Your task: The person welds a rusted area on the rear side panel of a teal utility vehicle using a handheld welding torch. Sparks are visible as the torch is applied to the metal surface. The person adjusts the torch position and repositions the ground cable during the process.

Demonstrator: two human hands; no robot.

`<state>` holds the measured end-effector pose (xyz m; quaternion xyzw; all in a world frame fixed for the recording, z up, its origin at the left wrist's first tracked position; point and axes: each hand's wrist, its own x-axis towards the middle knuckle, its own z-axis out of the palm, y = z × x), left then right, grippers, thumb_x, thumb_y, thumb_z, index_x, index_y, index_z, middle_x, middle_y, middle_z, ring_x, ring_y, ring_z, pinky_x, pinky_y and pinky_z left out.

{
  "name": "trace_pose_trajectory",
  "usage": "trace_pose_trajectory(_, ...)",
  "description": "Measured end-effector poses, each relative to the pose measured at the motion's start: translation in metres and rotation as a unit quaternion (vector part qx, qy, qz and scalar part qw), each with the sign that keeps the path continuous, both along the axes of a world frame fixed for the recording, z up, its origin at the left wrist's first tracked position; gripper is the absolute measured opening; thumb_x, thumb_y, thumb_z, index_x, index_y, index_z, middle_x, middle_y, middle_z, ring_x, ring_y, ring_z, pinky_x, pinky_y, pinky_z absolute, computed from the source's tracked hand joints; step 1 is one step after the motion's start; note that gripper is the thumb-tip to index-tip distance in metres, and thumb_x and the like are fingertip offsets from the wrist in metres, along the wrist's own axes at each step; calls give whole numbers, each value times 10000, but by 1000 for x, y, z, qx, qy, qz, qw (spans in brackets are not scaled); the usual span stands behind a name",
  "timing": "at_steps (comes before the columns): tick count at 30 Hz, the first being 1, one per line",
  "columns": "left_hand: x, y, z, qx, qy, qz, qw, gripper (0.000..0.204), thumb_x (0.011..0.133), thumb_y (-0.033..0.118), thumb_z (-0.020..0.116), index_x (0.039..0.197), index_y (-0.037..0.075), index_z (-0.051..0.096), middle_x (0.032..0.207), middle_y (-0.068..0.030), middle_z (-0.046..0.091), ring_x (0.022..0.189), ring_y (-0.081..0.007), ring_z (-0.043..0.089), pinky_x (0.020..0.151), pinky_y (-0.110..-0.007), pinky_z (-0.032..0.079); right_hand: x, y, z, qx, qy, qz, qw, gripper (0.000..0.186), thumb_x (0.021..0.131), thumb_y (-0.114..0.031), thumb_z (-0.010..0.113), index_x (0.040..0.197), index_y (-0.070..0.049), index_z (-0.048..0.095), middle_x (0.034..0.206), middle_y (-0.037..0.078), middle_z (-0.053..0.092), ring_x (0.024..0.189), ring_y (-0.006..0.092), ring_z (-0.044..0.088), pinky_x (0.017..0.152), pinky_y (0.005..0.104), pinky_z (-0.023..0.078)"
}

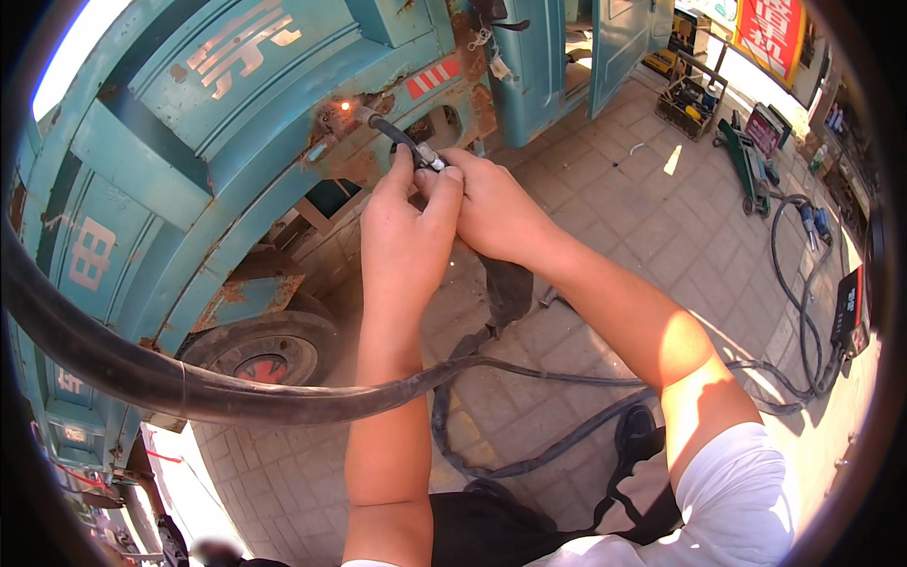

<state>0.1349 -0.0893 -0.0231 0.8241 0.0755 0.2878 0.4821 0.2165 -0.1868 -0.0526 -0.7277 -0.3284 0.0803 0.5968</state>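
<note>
Both my hands are raised to the rusted side of a blue-green truck body (279, 151), close together. Between them is a welding torch with a black neck (392, 132) and a pale metal tip, which points at the panel. A small orange spot (346, 107) glows on the rusty metal just beyond the tip. My left hand (411, 213) pinches the neck near a silvery fitting (430, 158). Closed around the same part from the right is my right hand (496, 203), whose palm side is hidden. Below it hangs a dark, thick sleeve (508, 288) leading to a cable.
A thick black hose (236, 402) arcs across the foreground, over my left forearm. Cables (567, 439) lie on the paving. The truck's wheel (260, 354) is at lower left. To the right are a toolbox (690, 109), a green floor jack (742, 161) and a black-and-red device (850, 312).
</note>
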Motion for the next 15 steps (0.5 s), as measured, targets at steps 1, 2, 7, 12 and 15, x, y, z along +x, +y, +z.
trace_pose_trajectory(1,0,0,0,0,0,-1,1000,701,931,254,692,1423,-187,457,925,-173,712,852,-156,665,771,-302,532,0,0,1,2,-1,1,1000,447,992,-374,605,1085,63,608,993,308,710,981,493,679,813,504,532)
trace_pose_trajectory(2,0,1,0,1,-1,-2,1000,699,931,256,691,1421,-185,460,935,-182,714,858,-164,670,778,-305,533,0,0,1,3,-3,1,1000,451,993,-377,603,1085,64,608,992,309,710,981,493,679,813,505,531)
trace_pose_trajectory(7,0,1,0,19,-23,11,1000,680,932,256,686,1412,-179,478,945,-191,712,858,-171,672,782,-311,532,0,3,1,14,-19,-3,1000,444,996,-367,598,1096,66,609,992,315,707,978,499,675,808,515,527)
trace_pose_trajectory(12,2,3,-3,24,-41,20,999,668,932,241,682,1415,-172,479,886,-157,678,824,-154,646,754,-306,525,0,6,1,32,-37,-6,999,428,1000,-346,590,1135,60,615,990,315,708,978,503,671,806,519,525)
trace_pose_trajectory(15,1,2,-1,-5,-27,17,999,667,932,235,682,1419,-171,475,836,-120,637,789,-133,613,724,-298,516,1,8,-1,33,-39,-5,999,424,1000,-338,589,1157,55,618,993,313,708,979,503,671,807,518,526)
